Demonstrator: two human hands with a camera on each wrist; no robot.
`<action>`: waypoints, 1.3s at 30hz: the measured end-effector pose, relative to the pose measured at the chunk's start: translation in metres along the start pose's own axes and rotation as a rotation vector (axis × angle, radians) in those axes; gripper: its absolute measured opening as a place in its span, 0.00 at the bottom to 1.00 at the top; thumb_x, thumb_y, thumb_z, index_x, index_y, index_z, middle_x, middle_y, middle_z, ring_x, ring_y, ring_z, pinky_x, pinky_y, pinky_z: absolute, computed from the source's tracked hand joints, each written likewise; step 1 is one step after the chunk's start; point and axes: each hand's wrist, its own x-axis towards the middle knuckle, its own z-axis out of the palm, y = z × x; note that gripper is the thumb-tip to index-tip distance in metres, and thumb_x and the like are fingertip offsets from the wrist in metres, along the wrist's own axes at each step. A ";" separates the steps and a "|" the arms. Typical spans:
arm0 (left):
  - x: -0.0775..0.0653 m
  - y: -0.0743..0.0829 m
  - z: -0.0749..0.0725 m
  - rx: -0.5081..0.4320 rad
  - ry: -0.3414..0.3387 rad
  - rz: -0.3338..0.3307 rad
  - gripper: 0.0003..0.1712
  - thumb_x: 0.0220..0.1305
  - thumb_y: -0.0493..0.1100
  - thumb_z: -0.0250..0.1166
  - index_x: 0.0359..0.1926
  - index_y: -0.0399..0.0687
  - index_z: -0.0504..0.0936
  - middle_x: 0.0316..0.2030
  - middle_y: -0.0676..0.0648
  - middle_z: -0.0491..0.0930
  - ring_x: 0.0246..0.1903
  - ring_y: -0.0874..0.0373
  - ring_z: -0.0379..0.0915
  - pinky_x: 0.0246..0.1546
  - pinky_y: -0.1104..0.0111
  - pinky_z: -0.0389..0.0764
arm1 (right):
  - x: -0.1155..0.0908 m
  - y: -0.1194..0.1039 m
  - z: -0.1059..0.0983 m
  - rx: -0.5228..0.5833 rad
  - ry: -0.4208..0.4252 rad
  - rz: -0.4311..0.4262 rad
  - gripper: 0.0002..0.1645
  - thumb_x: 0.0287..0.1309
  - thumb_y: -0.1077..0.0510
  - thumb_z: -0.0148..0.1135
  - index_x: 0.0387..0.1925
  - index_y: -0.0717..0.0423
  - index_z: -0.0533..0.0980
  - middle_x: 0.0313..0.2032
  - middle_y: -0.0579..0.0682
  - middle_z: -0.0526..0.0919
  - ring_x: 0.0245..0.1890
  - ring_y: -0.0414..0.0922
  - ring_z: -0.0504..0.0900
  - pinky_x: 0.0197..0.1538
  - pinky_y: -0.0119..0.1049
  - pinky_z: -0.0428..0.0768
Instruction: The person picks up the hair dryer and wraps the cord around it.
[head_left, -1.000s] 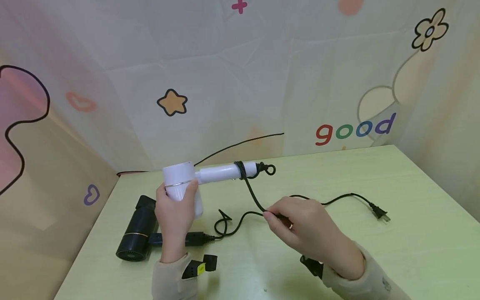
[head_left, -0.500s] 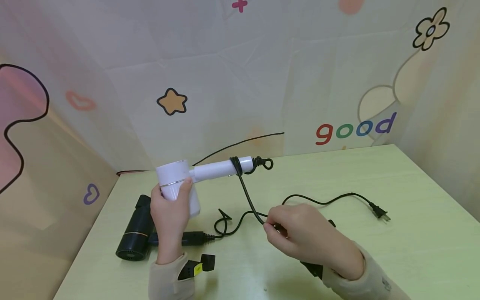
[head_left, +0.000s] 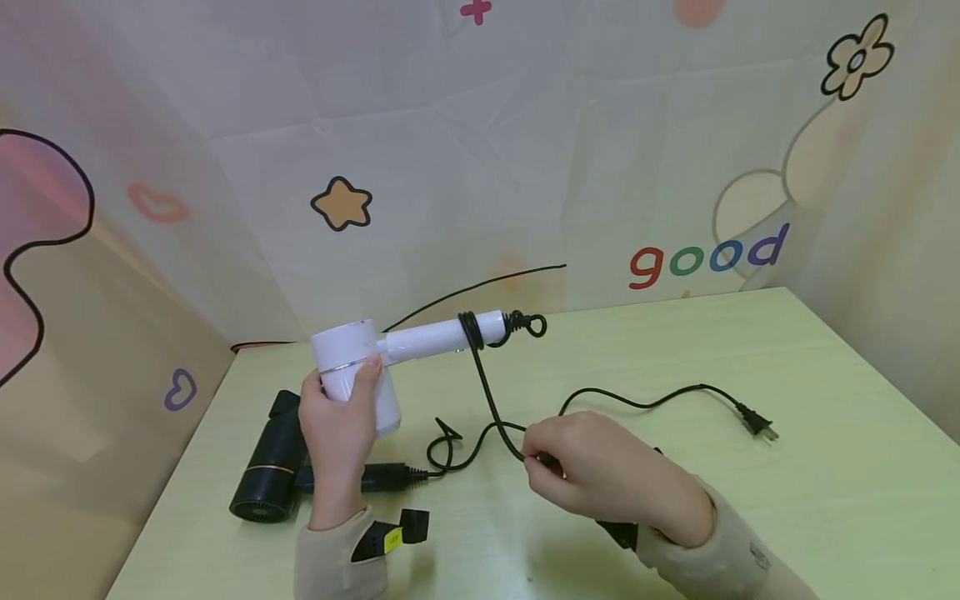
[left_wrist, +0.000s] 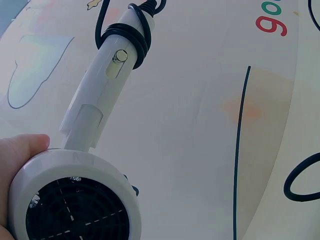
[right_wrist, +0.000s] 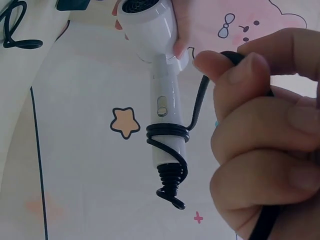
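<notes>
A white hair dryer [head_left: 423, 340] is held up over the table by my left hand [head_left: 339, 437], which grips its head with the thumb on the near side. Its black cord [head_left: 483, 387] is wound in several turns round the handle close to the strain relief, as the right wrist view also shows on the handle [right_wrist: 167, 90]. From those turns the cord runs down to my right hand [head_left: 600, 467], whose curled fingers [right_wrist: 260, 125] pinch it. In the left wrist view the round dark grille of the dryer head [left_wrist: 75, 210] faces the camera.
A black hair dryer [head_left: 270, 467] lies on the table [head_left: 825, 500] at the left, partly behind my left forearm. Its cord [head_left: 480, 454] stretches rightward behind my right hand. A two-pin plug [head_left: 757, 422] lies at the right. A printed curtain [head_left: 480, 183] hangs behind.
The white hair dryer and my left hand have shifted slightly left and up. My right hand has drawn the cord a little down toward me, and the cord hangs steeper.
</notes>
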 end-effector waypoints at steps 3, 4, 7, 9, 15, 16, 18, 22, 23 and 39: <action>0.000 0.001 -0.001 -0.011 0.000 -0.008 0.43 0.56 0.63 0.63 0.61 0.37 0.64 0.50 0.37 0.72 0.43 0.46 0.73 0.42 0.52 0.77 | 0.001 0.001 0.001 0.023 -0.037 0.013 0.15 0.51 0.67 0.55 0.18 0.46 0.70 0.16 0.34 0.65 0.17 0.28 0.57 0.23 0.20 0.62; 0.000 0.001 -0.001 -0.014 -0.002 -0.013 0.44 0.56 0.64 0.63 0.61 0.37 0.64 0.50 0.37 0.72 0.44 0.46 0.73 0.42 0.52 0.77 | 0.001 0.001 0.001 0.027 -0.045 0.015 0.14 0.52 0.67 0.55 0.18 0.46 0.70 0.16 0.34 0.65 0.18 0.28 0.58 0.24 0.20 0.63; 0.000 0.002 -0.002 -0.022 -0.004 -0.025 0.44 0.56 0.64 0.63 0.62 0.37 0.64 0.50 0.37 0.71 0.44 0.46 0.73 0.42 0.51 0.77 | 0.002 0.003 0.003 0.029 -0.060 0.013 0.13 0.53 0.67 0.55 0.19 0.47 0.71 0.17 0.35 0.66 0.18 0.28 0.58 0.24 0.21 0.64; 0.000 0.002 -0.003 -0.029 -0.003 -0.030 0.44 0.56 0.64 0.63 0.62 0.37 0.64 0.50 0.37 0.71 0.44 0.46 0.72 0.43 0.50 0.77 | 0.004 0.005 0.004 0.036 -0.076 0.015 0.12 0.54 0.66 0.55 0.21 0.48 0.72 0.18 0.35 0.68 0.18 0.28 0.59 0.25 0.21 0.65; 0.000 0.003 -0.003 -0.041 0.000 -0.035 0.42 0.57 0.62 0.63 0.61 0.37 0.65 0.50 0.38 0.71 0.44 0.46 0.73 0.42 0.52 0.77 | 0.007 0.012 0.009 0.081 -0.159 0.069 0.09 0.58 0.64 0.55 0.25 0.50 0.75 0.19 0.36 0.70 0.18 0.28 0.60 0.26 0.22 0.67; 0.000 0.003 -0.003 -0.043 -0.003 -0.038 0.42 0.57 0.62 0.63 0.61 0.38 0.64 0.50 0.38 0.71 0.44 0.46 0.73 0.42 0.52 0.77 | 0.008 0.014 0.010 0.087 -0.172 0.078 0.09 0.58 0.64 0.55 0.25 0.49 0.75 0.19 0.36 0.70 0.17 0.28 0.60 0.26 0.23 0.67; 0.000 0.004 -0.003 -0.046 -0.009 -0.044 0.42 0.56 0.63 0.63 0.61 0.38 0.64 0.50 0.38 0.71 0.44 0.46 0.72 0.42 0.52 0.76 | 0.009 0.017 0.011 0.103 -0.193 0.094 0.10 0.59 0.64 0.55 0.25 0.49 0.75 0.19 0.35 0.69 0.17 0.28 0.60 0.26 0.23 0.67; -0.002 0.005 -0.004 -0.056 -0.027 -0.050 0.43 0.56 0.63 0.63 0.62 0.38 0.64 0.51 0.38 0.71 0.45 0.46 0.72 0.43 0.52 0.76 | 0.010 0.022 0.014 0.154 -0.217 0.105 0.10 0.60 0.63 0.55 0.24 0.50 0.75 0.18 0.36 0.67 0.17 0.28 0.59 0.25 0.23 0.66; -0.002 0.006 -0.004 -0.057 -0.031 -0.050 0.43 0.57 0.63 0.63 0.62 0.38 0.64 0.51 0.38 0.71 0.45 0.46 0.72 0.43 0.52 0.76 | 0.011 0.024 0.014 0.170 -0.223 0.107 0.11 0.61 0.63 0.55 0.24 0.50 0.75 0.18 0.36 0.67 0.17 0.28 0.59 0.25 0.23 0.66; -0.007 0.013 -0.004 -0.060 -0.122 -0.074 0.41 0.57 0.64 0.63 0.60 0.40 0.65 0.49 0.39 0.73 0.43 0.47 0.73 0.38 0.58 0.78 | 0.016 0.047 0.025 0.228 -0.276 0.214 0.10 0.62 0.60 0.56 0.24 0.50 0.74 0.16 0.36 0.64 0.16 0.30 0.59 0.23 0.24 0.62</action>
